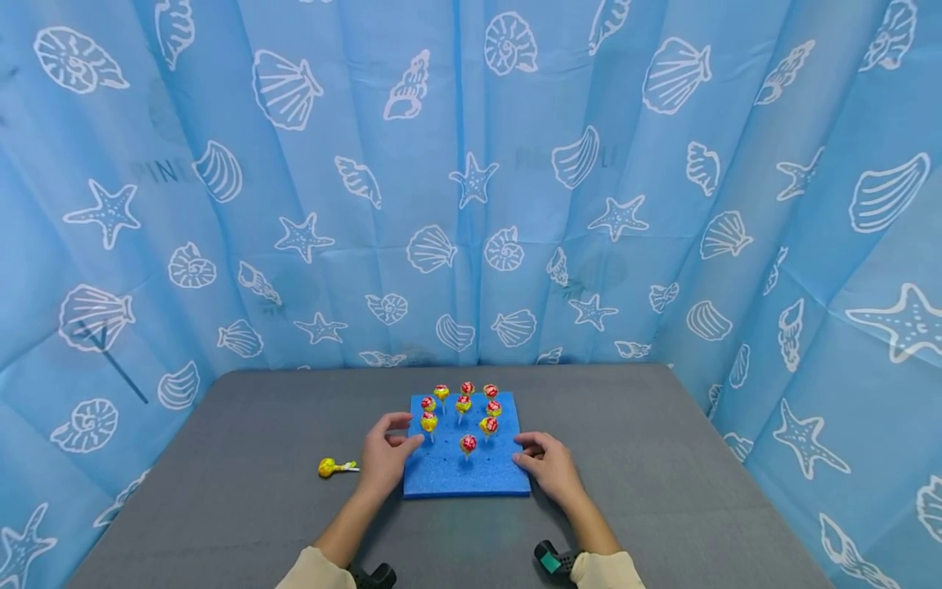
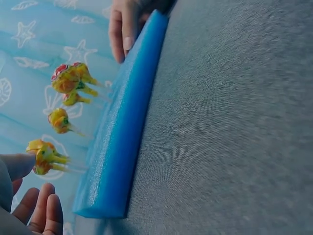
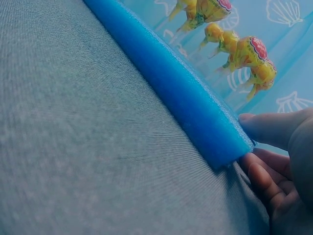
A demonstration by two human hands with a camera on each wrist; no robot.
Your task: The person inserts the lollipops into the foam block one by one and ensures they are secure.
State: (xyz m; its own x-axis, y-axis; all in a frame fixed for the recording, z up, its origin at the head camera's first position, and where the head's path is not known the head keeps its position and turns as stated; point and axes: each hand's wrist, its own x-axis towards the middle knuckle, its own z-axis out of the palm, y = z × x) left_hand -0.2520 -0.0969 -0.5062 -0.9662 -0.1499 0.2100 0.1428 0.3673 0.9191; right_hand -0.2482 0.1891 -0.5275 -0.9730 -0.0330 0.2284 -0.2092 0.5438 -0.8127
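A blue foam board (image 1: pixel 467 481) lies on the table, with several lollipops (image 1: pixel 468 444) in red and yellow wrappers standing upright in it on their sticks. At the board's left side is my left hand (image 1: pixel 384 460), its thumb and fingers spread apart with nothing between them in the left wrist view. My right hand (image 1: pixel 552 470) holds the board's right edge: in the right wrist view the thumb (image 3: pixel 274 128) lies on the top face and the fingers sit against the side and underneath. A loose yellow lollipop (image 1: pixel 327 467) lies on the table left of my left hand.
The grey table (image 1: pixel 648 483) extends around the board on all sides. Behind it and along the sides hangs a light blue curtain (image 1: pixel 471 204) printed with white shells and starfish. Each wrist wears a black strapped device (image 1: pixel 553 559).
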